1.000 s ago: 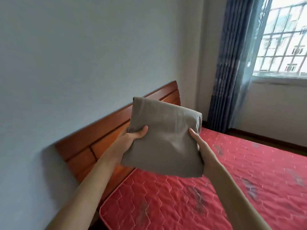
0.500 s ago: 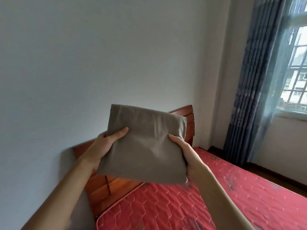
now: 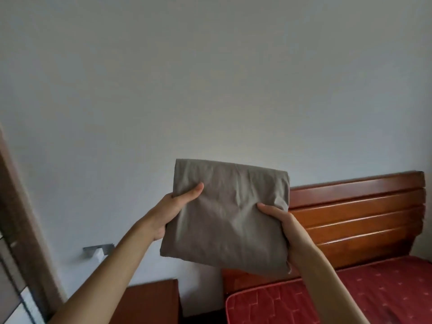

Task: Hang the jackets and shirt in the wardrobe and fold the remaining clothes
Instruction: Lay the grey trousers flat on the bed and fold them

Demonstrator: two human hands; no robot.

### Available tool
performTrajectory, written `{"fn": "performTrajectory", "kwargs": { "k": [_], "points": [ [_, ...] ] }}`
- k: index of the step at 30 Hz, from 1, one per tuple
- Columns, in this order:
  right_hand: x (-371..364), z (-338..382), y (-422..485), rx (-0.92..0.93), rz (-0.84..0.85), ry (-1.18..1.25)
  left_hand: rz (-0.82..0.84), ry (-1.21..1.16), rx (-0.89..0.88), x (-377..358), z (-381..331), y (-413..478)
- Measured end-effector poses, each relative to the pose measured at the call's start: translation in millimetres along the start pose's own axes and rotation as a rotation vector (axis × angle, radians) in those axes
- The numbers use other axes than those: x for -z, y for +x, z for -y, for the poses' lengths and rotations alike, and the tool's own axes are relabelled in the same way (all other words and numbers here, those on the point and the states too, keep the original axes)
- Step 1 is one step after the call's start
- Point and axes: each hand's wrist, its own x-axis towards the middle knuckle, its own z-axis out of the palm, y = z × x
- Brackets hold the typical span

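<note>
In front of a pale wall, left hand (image 3: pixel 171 212) and right hand (image 3: pixel 279 220) pinch a folded grey-brown cloth garment (image 3: pixel 226 218) by its sides, fingers behind it hidden, red quilted mattress (image 3: pixel 374 293) cut off below

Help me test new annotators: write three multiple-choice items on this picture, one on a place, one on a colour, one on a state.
1. Where is the bedside cabinet?
A) left of the headboard
B) right of the headboard
C) under the window

2. What colour is the mattress?
A) blue
B) red
C) white

3. How is the folded garment held?
A) draped over the headboard
B) lying flat on the mattress
C) gripped at its two sides, one hand on each

Answers:
1 A: the cabinet sits at the lower left, with the headboard to its right.
2 B: the quilted surface is red.
3 C: the left hand and the right hand each lay a thumb on its front and hold it up in the air.
</note>
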Motion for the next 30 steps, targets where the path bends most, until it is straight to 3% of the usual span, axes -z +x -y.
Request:
{"fn": "performTrajectory", "kwargs": {
  "k": [9,18,24,30],
  "points": [
    [-166.2,-53.8,57.5,-0.059,0.302,0.01,-0.345,-0.025,-0.097,169.8,17.6,-43.7],
    [-355.4,-123.2,110.2,-0.155,0.606,-0.009,-0.542,-0.032,-0.15,349.0,39.5,-124.4],
    [-446.5,-173.4,131.4,-0.294,0.813,-0.037,-0.664,-0.033,-0.155,429.5,55.4,-162.0],
    [-517.2,-211.1,162.2,-0.362,0.831,0.018,-0.828,-0.037,-0.18,501.5,82.9,-147.0]
  ]
}}
